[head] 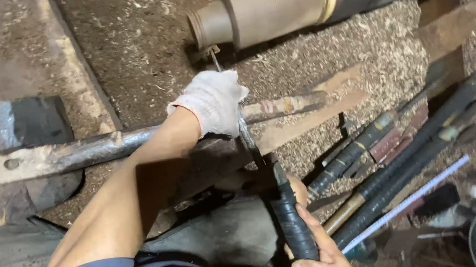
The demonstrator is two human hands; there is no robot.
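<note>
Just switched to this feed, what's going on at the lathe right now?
A person is holding a long turning chisel against a wooden workpiece mounted on the lathe. The gloved left hand steadies the blade on the metal tool rest bar, its tip right at the workpiece's end. The bare right hand grips the black-wrapped handle. Sawdust covers the bed; spare tools lie alongside.

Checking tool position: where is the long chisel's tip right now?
In the head view, upper centre: the chisel tip meets the wooden cylinder, just above the gloved left hand.
</note>
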